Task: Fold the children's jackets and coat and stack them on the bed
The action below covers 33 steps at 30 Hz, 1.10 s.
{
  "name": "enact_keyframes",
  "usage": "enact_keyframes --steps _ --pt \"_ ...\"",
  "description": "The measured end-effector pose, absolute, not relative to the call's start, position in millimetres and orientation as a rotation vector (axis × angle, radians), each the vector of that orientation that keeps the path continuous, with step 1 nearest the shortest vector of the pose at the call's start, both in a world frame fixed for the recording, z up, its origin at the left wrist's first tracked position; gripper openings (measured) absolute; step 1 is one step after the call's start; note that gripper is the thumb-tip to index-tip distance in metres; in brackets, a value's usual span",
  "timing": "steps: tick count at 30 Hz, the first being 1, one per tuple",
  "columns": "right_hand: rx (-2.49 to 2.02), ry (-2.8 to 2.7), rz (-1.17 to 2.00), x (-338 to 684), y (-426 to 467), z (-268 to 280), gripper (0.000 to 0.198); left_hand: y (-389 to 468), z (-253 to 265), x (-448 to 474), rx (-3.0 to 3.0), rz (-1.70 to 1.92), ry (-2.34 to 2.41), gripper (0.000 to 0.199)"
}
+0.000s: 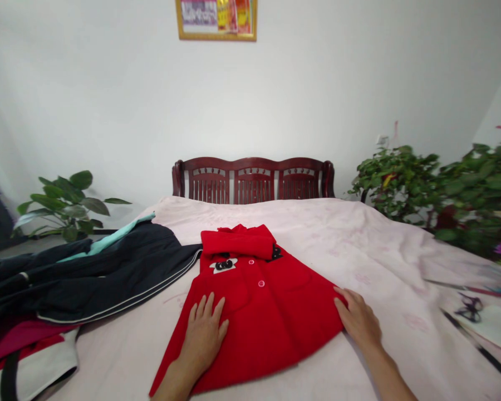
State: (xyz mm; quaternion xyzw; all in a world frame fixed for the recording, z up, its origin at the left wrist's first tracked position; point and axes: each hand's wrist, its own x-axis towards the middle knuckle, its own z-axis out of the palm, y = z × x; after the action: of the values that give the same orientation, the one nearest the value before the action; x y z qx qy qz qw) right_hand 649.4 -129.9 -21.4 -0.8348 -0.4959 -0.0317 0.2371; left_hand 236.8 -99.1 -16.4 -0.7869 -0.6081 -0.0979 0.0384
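A red coat [284,312] with white-rimmed buttons and a black-and-white appliqué lies front up on the bed. Its upper end has red fabric folded across it. My left hand [204,328] rests flat on the coat's lower left part, fingers spread. At the right edge, near the hem, my right hand [361,320] touches the cloth with its fingertips and thumb, which are apart. The undersides of the fingers are hidden on both hands.
Dark clothing [108,273] with white piping lies left, touching the coat, above a white and red garment [45,362]. Glasses [470,307] and a thin black object [478,345] lie right on the pink sheet [384,262]. Plants [401,184] and a wooden bench back [253,181] stand beyond.
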Motion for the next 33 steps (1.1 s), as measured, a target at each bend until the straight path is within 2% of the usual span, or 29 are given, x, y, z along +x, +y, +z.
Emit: enact_keyframes --steps 33 --pt "-2.278 -1.36 -0.135 651 -128 -25 0.052 -100 -16 237 -2.412 -0.318 -1.861 0.054"
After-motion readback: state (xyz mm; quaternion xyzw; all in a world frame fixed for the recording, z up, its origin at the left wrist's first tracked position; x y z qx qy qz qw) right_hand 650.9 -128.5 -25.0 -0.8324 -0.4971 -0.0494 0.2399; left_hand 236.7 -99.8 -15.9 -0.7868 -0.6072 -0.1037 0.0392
